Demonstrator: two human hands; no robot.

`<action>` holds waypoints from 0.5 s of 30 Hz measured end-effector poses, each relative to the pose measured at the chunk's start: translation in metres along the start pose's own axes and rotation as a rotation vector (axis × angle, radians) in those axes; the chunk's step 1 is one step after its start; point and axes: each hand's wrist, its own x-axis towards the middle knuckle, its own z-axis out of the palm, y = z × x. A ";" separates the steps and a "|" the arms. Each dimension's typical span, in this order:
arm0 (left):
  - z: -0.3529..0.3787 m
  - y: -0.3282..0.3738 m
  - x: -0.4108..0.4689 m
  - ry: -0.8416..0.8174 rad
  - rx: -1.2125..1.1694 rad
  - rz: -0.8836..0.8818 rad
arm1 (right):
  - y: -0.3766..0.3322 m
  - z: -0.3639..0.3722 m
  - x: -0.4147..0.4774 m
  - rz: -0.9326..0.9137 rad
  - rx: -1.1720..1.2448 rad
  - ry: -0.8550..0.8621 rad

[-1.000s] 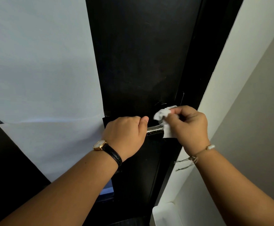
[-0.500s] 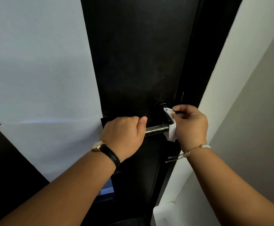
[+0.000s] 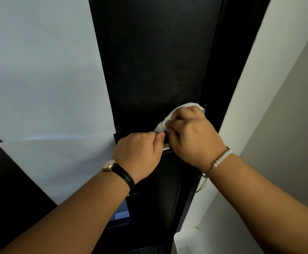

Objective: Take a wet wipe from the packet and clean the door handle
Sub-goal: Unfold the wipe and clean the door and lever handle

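While the left hand [image 3: 137, 153] is curling closed around the near-left end of the shiny metal lever door handle [image 3: 167, 149], steadying it, the right hand [image 3: 191, 136] is pressing a crumpled white wet wipe [image 3: 169, 119] against the black door [image 3: 149, 61] at the far, right end of that lever, about where its base should meet the door. Only a short silver stretch of the handle is showing in the gap between the two hands; the rest is hidden under them. The right fingers [image 3: 178, 119] are bunching down over the wipe, gripping it between fingertips and thumb, with white folds sticking out above and to the left of the knuckles. The left thumb [image 3: 159, 139] is lying just beside the wipe's lower edge, perhaps touching it.

Judging by this, the first part of the task is done: a wipe is out and in use, and no packet is in view. The cleaning itself is under way. The area round the lever's base is getting attention now; the part under the left palm cannot be reached while that hand is gripping it, so it likely is waiting for a pass, along with the underside. How clean the metal already is cannot be told.
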 end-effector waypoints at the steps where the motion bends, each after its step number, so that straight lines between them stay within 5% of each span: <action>1: 0.000 0.000 0.000 -0.001 0.000 -0.002 | 0.000 0.001 -0.001 0.047 0.036 0.040; 15: 0.001 0.000 0.001 0.005 0.027 0.003 | 0.006 0.016 -0.025 0.720 0.817 0.293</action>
